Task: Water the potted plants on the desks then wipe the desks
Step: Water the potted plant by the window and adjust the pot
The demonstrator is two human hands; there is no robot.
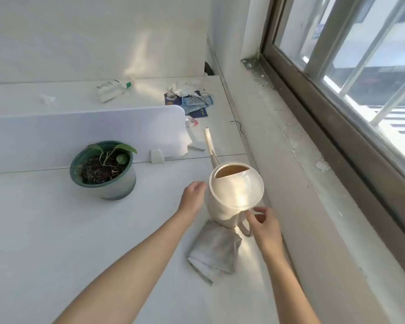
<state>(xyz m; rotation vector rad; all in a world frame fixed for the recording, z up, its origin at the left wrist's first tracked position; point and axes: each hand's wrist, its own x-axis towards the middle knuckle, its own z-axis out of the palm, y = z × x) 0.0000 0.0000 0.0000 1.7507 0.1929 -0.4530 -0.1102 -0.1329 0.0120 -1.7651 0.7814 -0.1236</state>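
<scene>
A cream watering can [234, 195] stands upright on the white desk [56, 230], its long spout pointing away from me. My right hand [264, 225] is at the can's handle, thumb and fingers curled round the top of the loop. My left hand [193, 195] lies against the can's left side with loosely curled fingers and holds nothing. A small leafy plant in a green pot [103, 171] stands to the left of the can, by the divider. A folded grey cloth [214, 251] lies on the desk just in front of the can, one corner under its base.
A low white divider panel [80, 134] separates this desk from the far one, where a white bottle [112, 90] and a pile of blue packets and crumpled wrappers [192, 99] lie. A wall with a flaking sill [302, 136] and a window runs along the right.
</scene>
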